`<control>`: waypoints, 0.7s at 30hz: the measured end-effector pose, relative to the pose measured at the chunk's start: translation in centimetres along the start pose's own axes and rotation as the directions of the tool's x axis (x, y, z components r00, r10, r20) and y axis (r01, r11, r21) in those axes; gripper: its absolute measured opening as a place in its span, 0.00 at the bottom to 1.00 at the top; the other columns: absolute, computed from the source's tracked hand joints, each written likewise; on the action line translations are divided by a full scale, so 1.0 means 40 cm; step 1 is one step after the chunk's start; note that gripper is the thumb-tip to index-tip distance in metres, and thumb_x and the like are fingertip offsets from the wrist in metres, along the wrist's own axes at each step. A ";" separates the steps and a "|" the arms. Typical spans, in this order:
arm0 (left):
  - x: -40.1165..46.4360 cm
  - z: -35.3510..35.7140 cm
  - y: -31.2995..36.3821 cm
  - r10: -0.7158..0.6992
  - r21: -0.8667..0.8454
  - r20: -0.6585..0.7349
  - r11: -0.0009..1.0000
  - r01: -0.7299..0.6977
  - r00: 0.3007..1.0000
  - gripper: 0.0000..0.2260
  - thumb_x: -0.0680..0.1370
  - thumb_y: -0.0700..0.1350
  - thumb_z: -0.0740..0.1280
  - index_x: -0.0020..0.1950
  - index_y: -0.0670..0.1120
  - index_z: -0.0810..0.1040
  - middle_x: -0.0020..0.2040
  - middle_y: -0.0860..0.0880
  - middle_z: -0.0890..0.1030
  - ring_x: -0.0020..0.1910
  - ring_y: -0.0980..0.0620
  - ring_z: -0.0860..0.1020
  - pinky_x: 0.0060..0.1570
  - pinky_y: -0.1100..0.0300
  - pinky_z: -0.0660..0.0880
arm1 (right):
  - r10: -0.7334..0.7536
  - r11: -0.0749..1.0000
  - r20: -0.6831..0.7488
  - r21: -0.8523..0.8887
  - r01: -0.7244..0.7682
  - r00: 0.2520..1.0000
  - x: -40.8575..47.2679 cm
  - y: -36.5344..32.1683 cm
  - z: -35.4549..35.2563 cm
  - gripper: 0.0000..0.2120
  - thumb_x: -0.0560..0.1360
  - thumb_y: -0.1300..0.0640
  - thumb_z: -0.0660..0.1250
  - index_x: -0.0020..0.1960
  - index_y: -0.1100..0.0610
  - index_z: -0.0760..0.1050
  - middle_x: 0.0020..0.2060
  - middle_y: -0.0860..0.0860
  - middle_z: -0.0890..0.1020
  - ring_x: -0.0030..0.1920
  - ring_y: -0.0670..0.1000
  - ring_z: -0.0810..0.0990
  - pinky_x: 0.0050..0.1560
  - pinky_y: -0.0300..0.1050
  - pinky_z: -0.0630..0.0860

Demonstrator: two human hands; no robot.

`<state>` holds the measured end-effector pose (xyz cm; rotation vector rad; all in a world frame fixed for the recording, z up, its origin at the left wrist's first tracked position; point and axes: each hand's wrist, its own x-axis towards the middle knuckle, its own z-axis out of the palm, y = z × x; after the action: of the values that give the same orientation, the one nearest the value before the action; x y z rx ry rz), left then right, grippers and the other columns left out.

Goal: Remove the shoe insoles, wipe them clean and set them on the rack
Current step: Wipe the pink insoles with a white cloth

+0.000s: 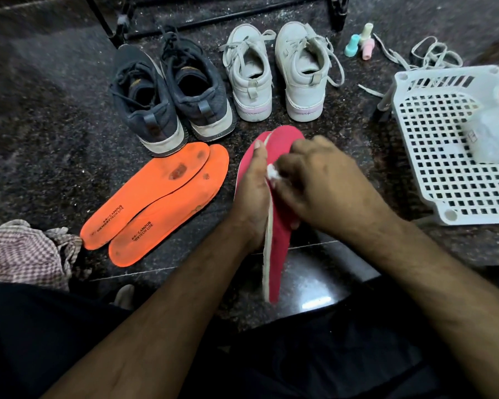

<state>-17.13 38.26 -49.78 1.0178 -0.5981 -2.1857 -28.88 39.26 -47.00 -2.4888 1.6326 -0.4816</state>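
The left hand (pixel 254 194) has its grip closed along the edge of the pink insoles (pixel 280 226), holding them tilted above the floor (pixel 41 125). The right hand (pixel 314 185) pinches a white wad (pixel 272 171) against the pink surface. At nine o'clock lie two orange insoles (pixel 156 203); at twelve, dark shoes (pixel 167 96) and white shoes (pixel 274 73); at three, a white rack (pixel 444 145).

Dim indoor light. Bright glare patch on polished floor (pixel 314 302), lower centre. Wide-angle bending at edges. Blurred object at right edge; centre sharp.
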 end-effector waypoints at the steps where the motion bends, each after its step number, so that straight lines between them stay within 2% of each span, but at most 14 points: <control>1: 0.003 -0.005 0.005 0.002 -0.016 -0.010 1.000 -0.002 1.000 0.37 0.78 0.72 0.47 0.38 0.47 0.85 0.28 0.47 0.79 0.22 0.49 0.75 0.22 0.59 0.70 | -0.033 0.999 0.023 0.007 0.032 0.999 -0.004 -0.002 0.002 0.12 0.76 0.47 0.62 0.43 0.54 0.77 0.39 0.53 0.75 0.42 0.57 0.73 0.45 0.53 0.73; 3: 0.003 0.000 0.006 0.018 0.038 -0.005 0.999 -0.017 1.000 0.37 0.79 0.71 0.45 0.41 0.47 0.84 0.28 0.46 0.78 0.21 0.49 0.75 0.20 0.61 0.69 | 0.000 1.000 0.032 -0.027 0.001 0.999 -0.002 0.021 -0.006 0.14 0.76 0.44 0.61 0.44 0.52 0.79 0.40 0.52 0.75 0.44 0.57 0.74 0.45 0.54 0.75; 5: -0.002 0.014 -0.006 0.015 0.123 0.008 0.992 -0.016 1.000 0.35 0.80 0.70 0.43 0.48 0.46 0.81 0.28 0.45 0.78 0.21 0.49 0.75 0.19 0.63 0.67 | 0.106 0.993 -0.023 -0.052 -0.107 0.994 0.009 0.066 -0.019 0.14 0.75 0.43 0.65 0.48 0.53 0.82 0.42 0.53 0.77 0.47 0.58 0.74 0.47 0.54 0.75; 7: -0.010 0.023 -0.017 0.006 0.142 0.007 0.990 -0.007 1.000 0.34 0.80 0.69 0.42 0.55 0.46 0.78 0.33 0.46 0.81 0.21 0.48 0.76 0.18 0.63 0.67 | 0.236 0.970 -0.107 -0.041 -0.241 0.966 0.021 0.107 -0.038 0.14 0.75 0.46 0.68 0.50 0.55 0.83 0.44 0.55 0.78 0.49 0.60 0.75 0.50 0.53 0.74; 10: -0.015 0.025 -0.017 0.003 0.133 0.023 0.991 -0.006 1.000 0.34 0.80 0.69 0.42 0.56 0.46 0.78 0.37 0.47 0.83 0.23 0.48 0.76 0.18 0.63 0.67 | 0.339 0.934 -0.171 -0.061 -0.353 0.925 0.025 0.119 -0.046 0.14 0.75 0.48 0.68 0.51 0.58 0.82 0.44 0.58 0.78 0.51 0.61 0.75 0.52 0.52 0.71; 12: -0.013 0.024 -0.010 0.009 0.130 -0.002 0.992 -0.009 1.000 0.34 0.80 0.69 0.43 0.53 0.46 0.79 0.33 0.46 0.81 0.22 0.48 0.76 0.18 0.63 0.67 | 0.304 0.948 -0.130 -0.054 -0.313 0.944 0.015 0.086 -0.037 0.14 0.76 0.46 0.68 0.50 0.56 0.82 0.44 0.56 0.78 0.50 0.60 0.75 0.50 0.50 0.72; 14: -0.009 0.017 -0.003 0.026 0.105 -0.048 0.994 -0.021 0.999 0.35 0.80 0.70 0.45 0.47 0.46 0.81 0.29 0.45 0.79 0.21 0.48 0.75 0.18 0.62 0.68 | 0.209 0.978 -0.050 -0.014 -0.210 0.977 0.000 0.037 -0.020 0.13 0.76 0.44 0.67 0.48 0.54 0.83 0.42 0.54 0.78 0.49 0.58 0.75 0.48 0.48 0.72; 17: -0.003 0.008 0.004 0.029 0.033 -0.094 0.999 -0.026 0.995 0.35 0.79 0.72 0.48 0.45 0.46 0.82 0.30 0.47 0.77 0.23 0.49 0.73 0.20 0.61 0.68 | 0.113 0.993 0.004 0.025 -0.113 0.994 -0.023 -0.004 -0.005 0.12 0.77 0.43 0.67 0.46 0.51 0.84 0.39 0.49 0.77 0.48 0.55 0.76 0.45 0.46 0.72; 19: -0.001 0.008 0.002 0.035 0.062 -0.071 0.998 -0.030 0.997 0.35 0.79 0.71 0.46 0.47 0.45 0.81 0.30 0.46 0.78 0.22 0.49 0.74 0.19 0.61 0.68 | 0.155 0.986 0.004 0.053 -0.155 0.988 -0.023 0.018 -0.015 0.13 0.75 0.42 0.68 0.47 0.50 0.84 0.40 0.48 0.79 0.48 0.55 0.78 0.46 0.47 0.75; 21: -0.005 0.017 0.000 0.031 0.124 -0.043 0.992 -0.026 0.999 0.35 0.80 0.70 0.44 0.51 0.45 0.79 0.31 0.45 0.79 0.22 0.48 0.75 0.19 0.62 0.68 | 0.243 0.970 -0.060 0.040 -0.241 0.968 -0.009 0.061 -0.031 0.15 0.74 0.40 0.69 0.47 0.51 0.84 0.41 0.51 0.82 0.46 0.56 0.79 0.45 0.49 0.77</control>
<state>-17.55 38.50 -49.28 1.1128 -0.7300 -2.1166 -31.53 38.68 -46.59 -2.2304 1.9043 -0.5559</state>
